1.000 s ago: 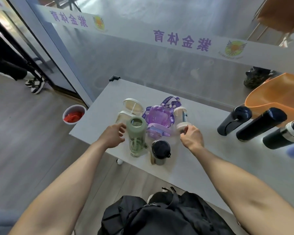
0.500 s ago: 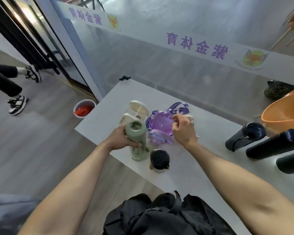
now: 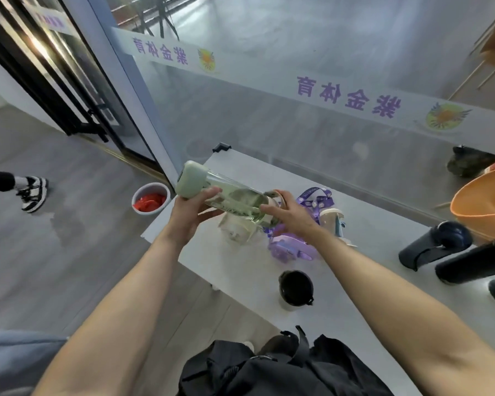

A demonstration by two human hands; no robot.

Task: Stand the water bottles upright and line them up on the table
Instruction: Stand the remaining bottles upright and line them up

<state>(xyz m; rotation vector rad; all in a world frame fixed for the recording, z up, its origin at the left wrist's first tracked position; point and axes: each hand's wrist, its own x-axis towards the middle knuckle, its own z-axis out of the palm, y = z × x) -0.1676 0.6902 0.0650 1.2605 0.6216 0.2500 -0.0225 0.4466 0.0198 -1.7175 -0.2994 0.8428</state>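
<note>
On the floor at the left, beside the desk (image 3: 383, 318), stands a white bucket (image 3: 150, 198) with red content. Above the desk the green-capped bottle (image 3: 229, 200) is held almost horizontal: the left hand (image 3: 193, 214) is closed around its cap end and the right hand (image 3: 290, 214) grips its bottom end. Under it sit a clear bottle (image 3: 237, 230) and a purple bottle (image 3: 292, 248), nearer stands a black-lidded cup (image 3: 296, 288), and at the right 2 dark bottles (image 3: 435, 247) lean, with an orange chair (image 3: 486, 201) behind them.
</note>
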